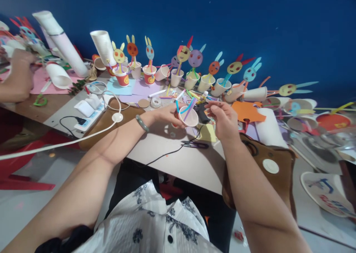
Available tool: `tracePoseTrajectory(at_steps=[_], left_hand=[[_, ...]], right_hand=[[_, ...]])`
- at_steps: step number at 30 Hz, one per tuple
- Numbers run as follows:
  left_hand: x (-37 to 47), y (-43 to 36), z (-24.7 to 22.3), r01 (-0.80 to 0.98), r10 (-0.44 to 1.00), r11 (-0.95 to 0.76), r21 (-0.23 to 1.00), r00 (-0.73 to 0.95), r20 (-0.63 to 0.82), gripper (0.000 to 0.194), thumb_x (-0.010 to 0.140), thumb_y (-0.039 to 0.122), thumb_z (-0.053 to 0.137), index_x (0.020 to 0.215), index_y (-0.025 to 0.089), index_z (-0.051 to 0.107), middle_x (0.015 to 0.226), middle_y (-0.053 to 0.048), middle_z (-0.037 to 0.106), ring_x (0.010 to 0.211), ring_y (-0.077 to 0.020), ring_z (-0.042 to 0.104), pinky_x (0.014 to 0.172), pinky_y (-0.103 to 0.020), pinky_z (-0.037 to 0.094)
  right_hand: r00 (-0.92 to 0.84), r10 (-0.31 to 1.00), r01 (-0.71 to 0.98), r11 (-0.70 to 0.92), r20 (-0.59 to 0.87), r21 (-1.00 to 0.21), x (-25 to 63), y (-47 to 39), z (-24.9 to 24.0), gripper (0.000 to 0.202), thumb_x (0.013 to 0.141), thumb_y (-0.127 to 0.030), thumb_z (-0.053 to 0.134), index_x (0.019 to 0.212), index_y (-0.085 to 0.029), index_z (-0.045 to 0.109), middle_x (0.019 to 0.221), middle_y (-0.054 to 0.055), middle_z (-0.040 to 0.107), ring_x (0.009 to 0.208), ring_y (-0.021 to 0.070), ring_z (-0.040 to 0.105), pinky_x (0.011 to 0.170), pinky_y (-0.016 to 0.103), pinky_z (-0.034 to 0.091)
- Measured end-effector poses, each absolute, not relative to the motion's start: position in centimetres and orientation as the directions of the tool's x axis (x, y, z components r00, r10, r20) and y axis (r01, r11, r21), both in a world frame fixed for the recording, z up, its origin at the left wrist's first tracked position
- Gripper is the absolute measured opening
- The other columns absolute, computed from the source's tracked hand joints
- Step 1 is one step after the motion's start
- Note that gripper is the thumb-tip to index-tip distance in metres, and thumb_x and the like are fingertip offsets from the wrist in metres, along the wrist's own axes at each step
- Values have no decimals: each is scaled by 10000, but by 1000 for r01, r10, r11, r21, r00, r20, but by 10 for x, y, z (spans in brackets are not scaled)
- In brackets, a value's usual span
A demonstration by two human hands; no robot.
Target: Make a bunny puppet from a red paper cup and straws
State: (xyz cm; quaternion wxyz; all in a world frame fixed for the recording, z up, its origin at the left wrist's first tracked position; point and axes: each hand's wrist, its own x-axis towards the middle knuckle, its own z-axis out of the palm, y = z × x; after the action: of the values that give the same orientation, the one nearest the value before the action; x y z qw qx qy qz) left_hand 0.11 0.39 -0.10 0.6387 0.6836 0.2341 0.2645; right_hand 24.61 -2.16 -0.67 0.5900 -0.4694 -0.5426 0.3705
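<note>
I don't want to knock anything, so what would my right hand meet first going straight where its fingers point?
Your right hand would probably meet the purple strip in the paper cup; the black object looks lower, but depth is unclear.

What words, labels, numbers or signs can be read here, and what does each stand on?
"Hi" (apparently): small round mark on the table, near the held cup.
Red-and-white cup: yellow emblem, too small to read.
White round-edged piece: blue and red marks, too blurred to read.
No numbers are legible.
</note>
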Motion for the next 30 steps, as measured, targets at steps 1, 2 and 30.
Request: tracePoseTrajectory(at_steps=[1,2,30], left_hand=[[2,2,0,-17,648,-104,994,757,81,479,652,347,968,1052,204,749,904,-56,770,840,-227,741,823,-380,582],[3,1,0,-18,638,-140,990,763,104,523,632,351,982,1081,212,755,939,-62,777,881,-248,753,845,-393,588],[14,-6,-7,-7,608,-440,898,734,304,749,657,480,992,1333,280,742,1352,-93,746,1285,-332,695,1146,-465,556]], right_hand=[[91,949,121,291,302,-949,248,-24,-2,334,765,-508,847,977,-263,765,881,18,747,775,185,675,741,350,579],[41,950,178,299,311,-938,248,-27,2,356,747,-507,873,989,-261,782,842,8,724,745,179,647,723,347,560],[-292,717,639,639,633,-429,239,-65,30,61,910,-297,715,872,-257,742,826,32,747,875,262,653,912,459,441]])
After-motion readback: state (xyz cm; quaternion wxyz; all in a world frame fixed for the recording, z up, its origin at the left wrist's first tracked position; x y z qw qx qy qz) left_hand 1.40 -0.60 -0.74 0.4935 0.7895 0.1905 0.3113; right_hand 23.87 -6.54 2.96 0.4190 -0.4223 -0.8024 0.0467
